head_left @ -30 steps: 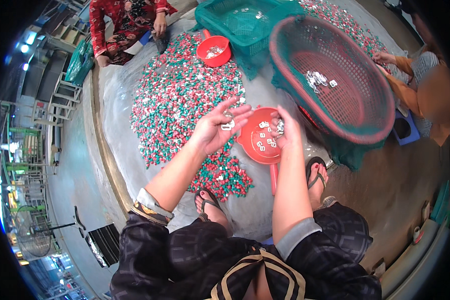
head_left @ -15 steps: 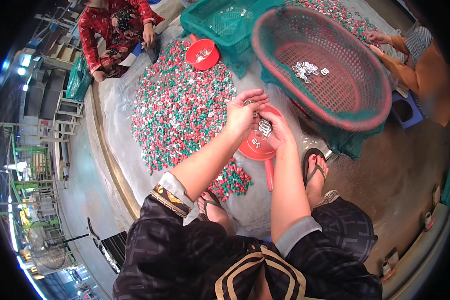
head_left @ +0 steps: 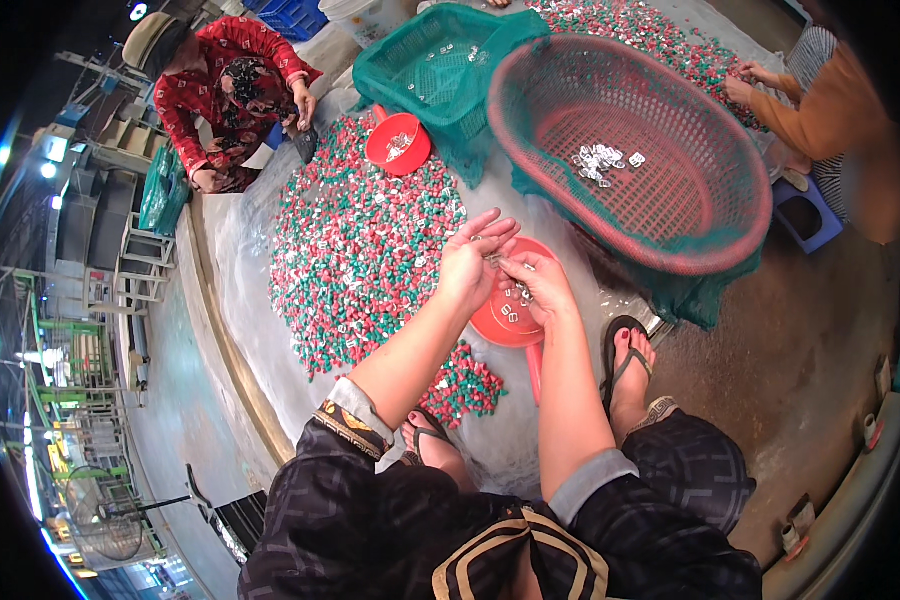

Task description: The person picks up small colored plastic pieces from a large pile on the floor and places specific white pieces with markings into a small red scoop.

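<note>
My left hand point(head_left: 470, 265) is cupped, palm up, its fingers loosely curled and a little apart. Small pale pieces seem to lie at its palm, partly covered by fingers. Against it, my right hand point(head_left: 544, 288) pinches at the same spot with thumb and fingertips. Small white looped pieces point(head_left: 525, 295) show at the underside of the right palm. Both hands are over a red round pan with a handle point(head_left: 500, 331), in which a few more white looped pieces point(head_left: 510, 312) lie. The exact piece between my fingertips is too small to tell.
Left of my hands spreads a pile of small red, green and white pieces point(head_left: 360, 260). Beyond are another red pan point(head_left: 415, 160), a green netted basket point(head_left: 370, 75) and a large red oval basket point(head_left: 755, 200) containing white pieces. Co-workers sit far left point(head_left: 255, 50) and far right point(head_left: 820, 110).
My right fingertips have come up to my left palm and now pinch there. White pieces that showed on the right palm are now mostly hidden. The far-left person shows more fully.
</note>
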Available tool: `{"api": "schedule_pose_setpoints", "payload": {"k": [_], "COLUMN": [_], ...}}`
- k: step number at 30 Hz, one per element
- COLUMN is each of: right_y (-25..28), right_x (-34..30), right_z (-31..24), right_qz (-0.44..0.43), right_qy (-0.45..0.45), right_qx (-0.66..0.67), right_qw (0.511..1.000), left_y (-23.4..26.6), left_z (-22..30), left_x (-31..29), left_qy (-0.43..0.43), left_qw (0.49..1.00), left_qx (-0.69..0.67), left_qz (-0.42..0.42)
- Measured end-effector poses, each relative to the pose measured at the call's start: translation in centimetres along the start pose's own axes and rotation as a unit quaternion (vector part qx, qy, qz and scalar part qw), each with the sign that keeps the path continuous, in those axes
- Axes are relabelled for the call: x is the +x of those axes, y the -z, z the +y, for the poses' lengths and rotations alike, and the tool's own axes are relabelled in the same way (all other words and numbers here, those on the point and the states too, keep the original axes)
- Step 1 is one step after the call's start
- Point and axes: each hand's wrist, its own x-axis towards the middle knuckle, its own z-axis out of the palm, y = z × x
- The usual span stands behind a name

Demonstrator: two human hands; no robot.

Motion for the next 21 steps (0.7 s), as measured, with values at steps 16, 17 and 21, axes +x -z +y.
{"api": "schedule_pose_setpoints", "payload": {"k": [16, 17, 21], "right_y": [1.6, 1.5, 3.6], "right_x": [0.3, -0.2, 0.2], "right_z": [0.0, -0.4, 0.5], "right_qz": [0.032, 0.057, 0.058], "right_qy": [0.024, 0.026, 0.032], "right_qx": [0.123, 0.141, 0.191], "right_qw": [0.992, 0.988, 0.979], "left_y": [-1.7, -2.1, -8.2], "left_z": [0.1, 0.5, 3.3], "left_x": [1.0, 1.5, 3.8], "left_qy": [0.008, 0.000, 0.059], "left_qw": [0.998, 0.998, 0.992], "left_qx": [0.062, 0.063, -0.028], "left_qz": [-0.022, -0.019, -0.106]}}
